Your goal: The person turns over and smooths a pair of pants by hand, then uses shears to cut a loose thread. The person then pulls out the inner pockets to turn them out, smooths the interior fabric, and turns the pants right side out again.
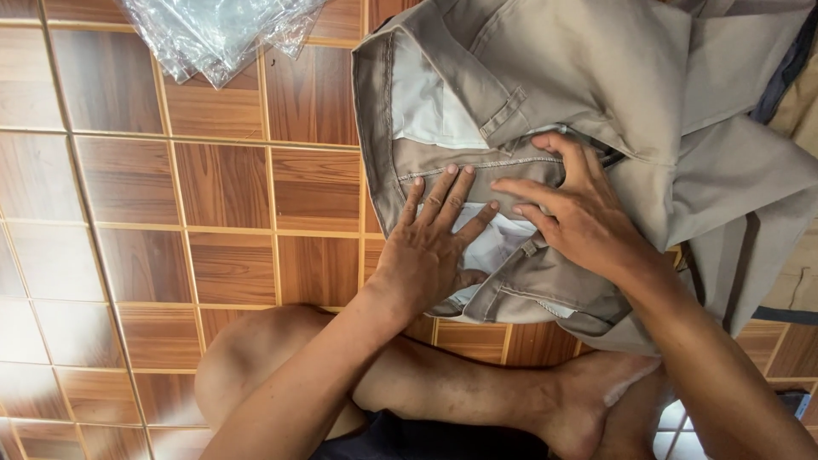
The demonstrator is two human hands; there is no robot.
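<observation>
A pair of khaki trousers [596, 77] lies on the wood-patterned tiled floor, waistband turned open so the white pocket lining [430, 111] shows. My left hand [430, 243] rests flat on the waistband and lining, fingers spread. My right hand [579, 209] lies beside it on the fabric, thumb hooked near a belt loop [503, 115], fingers pointing left and pressing the cloth. Neither hand grips anything.
Crumpled clear plastic bags [217, 30] lie on the floor at the top left. My crossed bare legs and foot [511, 396] sit below the trousers. More fabric lies at the right edge [797, 102].
</observation>
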